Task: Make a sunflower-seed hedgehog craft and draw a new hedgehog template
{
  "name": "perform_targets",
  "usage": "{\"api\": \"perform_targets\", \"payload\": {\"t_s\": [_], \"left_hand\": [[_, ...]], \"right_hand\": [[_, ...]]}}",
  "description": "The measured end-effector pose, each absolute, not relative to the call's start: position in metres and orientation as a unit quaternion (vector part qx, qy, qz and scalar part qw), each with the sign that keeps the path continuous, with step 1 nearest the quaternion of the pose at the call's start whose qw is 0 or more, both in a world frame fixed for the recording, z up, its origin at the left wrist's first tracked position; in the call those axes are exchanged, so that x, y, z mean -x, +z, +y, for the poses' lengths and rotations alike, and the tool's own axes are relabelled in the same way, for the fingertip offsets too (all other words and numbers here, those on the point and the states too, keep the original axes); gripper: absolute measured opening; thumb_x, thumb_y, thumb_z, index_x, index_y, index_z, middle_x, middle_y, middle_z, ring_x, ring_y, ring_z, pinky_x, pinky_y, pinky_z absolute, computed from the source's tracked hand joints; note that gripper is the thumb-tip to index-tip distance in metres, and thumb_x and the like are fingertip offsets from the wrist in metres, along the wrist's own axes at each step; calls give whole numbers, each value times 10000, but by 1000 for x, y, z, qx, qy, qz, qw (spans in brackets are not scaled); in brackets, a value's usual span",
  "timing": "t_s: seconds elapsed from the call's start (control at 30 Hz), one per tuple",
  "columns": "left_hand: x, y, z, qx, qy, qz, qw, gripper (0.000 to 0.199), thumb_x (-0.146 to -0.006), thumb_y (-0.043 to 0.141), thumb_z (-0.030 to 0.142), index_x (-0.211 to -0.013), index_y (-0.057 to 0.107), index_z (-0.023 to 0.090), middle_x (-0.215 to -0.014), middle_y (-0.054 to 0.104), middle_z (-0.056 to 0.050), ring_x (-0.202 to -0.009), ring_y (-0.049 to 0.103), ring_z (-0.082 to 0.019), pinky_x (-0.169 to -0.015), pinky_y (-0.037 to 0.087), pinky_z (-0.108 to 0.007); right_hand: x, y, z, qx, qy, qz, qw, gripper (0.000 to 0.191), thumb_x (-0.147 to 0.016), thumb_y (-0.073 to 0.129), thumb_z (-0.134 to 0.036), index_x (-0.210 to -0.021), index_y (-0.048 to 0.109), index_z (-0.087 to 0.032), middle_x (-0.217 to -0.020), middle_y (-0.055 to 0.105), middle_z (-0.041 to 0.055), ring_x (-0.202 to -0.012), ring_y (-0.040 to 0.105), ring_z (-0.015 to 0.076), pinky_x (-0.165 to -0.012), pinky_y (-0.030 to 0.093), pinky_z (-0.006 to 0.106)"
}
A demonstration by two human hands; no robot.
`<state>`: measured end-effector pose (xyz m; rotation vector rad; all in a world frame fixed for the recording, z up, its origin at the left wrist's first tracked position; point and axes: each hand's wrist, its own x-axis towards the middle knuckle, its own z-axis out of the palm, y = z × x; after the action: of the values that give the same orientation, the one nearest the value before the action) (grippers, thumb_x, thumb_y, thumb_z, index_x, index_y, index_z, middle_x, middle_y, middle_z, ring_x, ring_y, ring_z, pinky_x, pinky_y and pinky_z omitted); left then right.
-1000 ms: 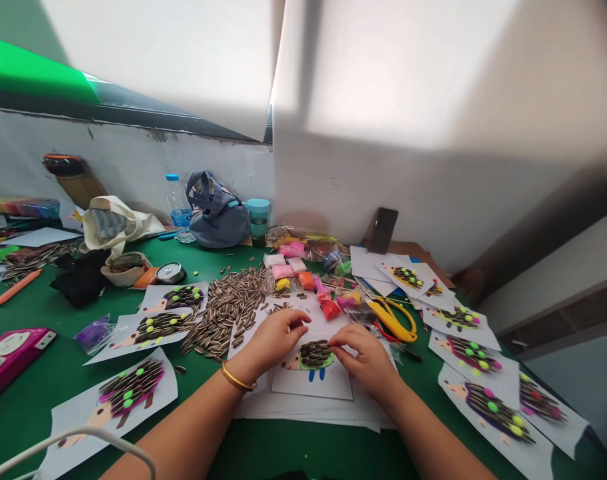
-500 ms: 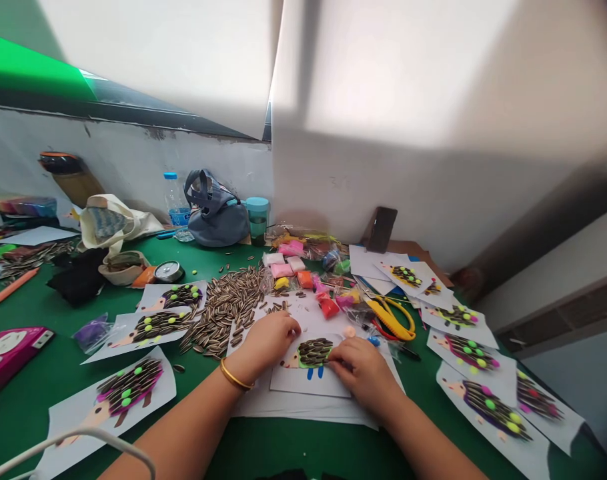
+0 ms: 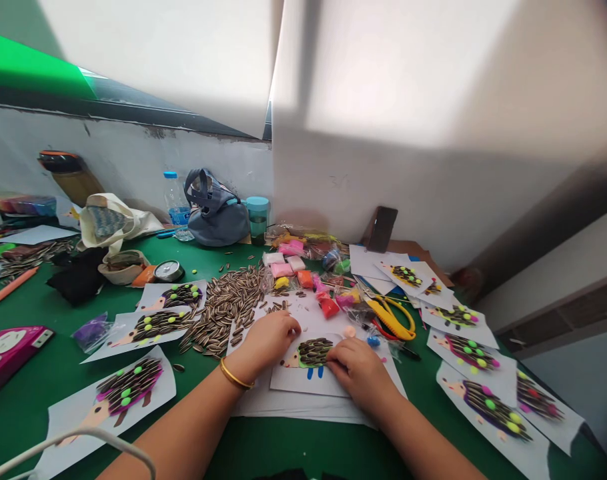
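Observation:
On a white sheet (image 3: pixel 288 382) in front of me lies a hedgehog picture (image 3: pixel 314 353), its back covered with sunflower seeds, with two blue feet below. My left hand (image 3: pixel 271 337), a gold bracelet at its wrist, rests at the upper left of the hedgehog with fingers curled together; anything between them is hidden. At the hedgehog's right end, my right hand (image 3: pixel 356 367) has its thumb and fingertips pinched at the seeds; what they hold is too small to tell. A pile of seeds (image 3: pixel 233 300) lies beyond my left wrist.
Finished-looking hedgehog cards (image 3: pixel 493 407) lie at both sides. Colourful clay packets (image 3: pixel 303 277), yellow scissors (image 3: pixel 393 319) and a leaning phone (image 3: pixel 382 229) are behind the sheet. A blue bag (image 3: pixel 217 220), a bottle (image 3: pixel 176 203) and a cup (image 3: pixel 257 217) stand by the wall.
My right hand has shifted very slightly at the hedgehog's right end. My left hand stays where it was.

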<state>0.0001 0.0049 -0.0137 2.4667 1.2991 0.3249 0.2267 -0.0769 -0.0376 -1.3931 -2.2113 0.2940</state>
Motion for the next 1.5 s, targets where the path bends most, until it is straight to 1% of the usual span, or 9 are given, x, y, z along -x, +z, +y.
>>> {"api": "perform_targets", "payload": {"t_s": [0.2,0.47,0.73,0.87,0.97,1.07,1.2,1.33,1.5], "left_hand": [[0,-14,4,-866,113,459,162,261,-833,548,139,-930,762,254,-930,696,-50,-883,639,-218,-775,469,-300],[0,-14,4,-866,117,457,164,255,-830,550,137,-921,760,248,-931,697,-50,-883,641,-221,-770,468,-303],[2,-8,9,-831,156,487,219,210,-789,589,137,-910,733,230,-938,718,-38,-874,650,-208,-762,469,-284],[11,-5,21,-797,189,537,202,176,-843,539,178,-934,687,208,-964,707,-49,-889,644,-205,-751,470,-282],[20,-3,28,-783,199,560,183,158,-852,526,186,-906,672,208,-973,688,-49,-908,632,-209,-756,462,-287],[26,0,29,-785,190,564,171,141,-846,541,196,-846,681,212,-942,667,-49,-872,623,-210,-730,452,-288],[26,2,26,-803,171,546,167,149,-828,575,184,-826,718,225,-918,653,-44,-861,620,-204,-752,452,-287],[23,-1,24,-836,160,502,155,192,-832,588,172,-918,747,238,-944,665,-51,-940,613,-218,-843,451,-302],[23,-3,25,-839,145,506,137,151,-825,608,173,-866,741,233,-936,665,-48,-926,613,-213,-815,454,-293]], "right_hand": [[-225,-33,-79,523,129,-802,259,123,-831,625,-97,-823,654,-216,-809,685,21,-808,616,198,-764,451,334],[-225,-39,-75,504,124,-811,270,121,-868,596,-129,-821,668,-214,-804,679,31,-794,608,188,-779,450,328],[-226,-30,-77,518,100,-802,280,109,-853,571,-149,-881,651,-217,-797,655,34,-777,597,198,-747,440,326],[-233,-27,-77,537,64,-783,308,215,-843,483,-104,-961,626,-213,-891,668,64,-874,591,229,-794,432,360],[-235,-28,-76,551,50,-780,292,377,-792,455,-38,-1070,629,-225,-1034,689,74,-1044,566,261,-893,400,414],[-234,-31,-75,567,57,-777,266,492,-737,452,-6,-1143,624,-226,-1095,702,69,-1137,538,277,-964,351,470],[-231,-31,-75,578,84,-777,237,554,-718,437,0,-1192,618,-221,-1119,707,74,-1154,548,268,-972,352,479],[-230,-29,-76,570,96,-783,231,591,-719,426,1,-1235,603,-226,-1120,710,76,-1165,554,258,-987,355,469],[-229,-30,-77,543,117,-793,248,588,-735,420,12,-1234,595,-245,-1118,715,56,-1167,552,247,-999,350,459]]}}
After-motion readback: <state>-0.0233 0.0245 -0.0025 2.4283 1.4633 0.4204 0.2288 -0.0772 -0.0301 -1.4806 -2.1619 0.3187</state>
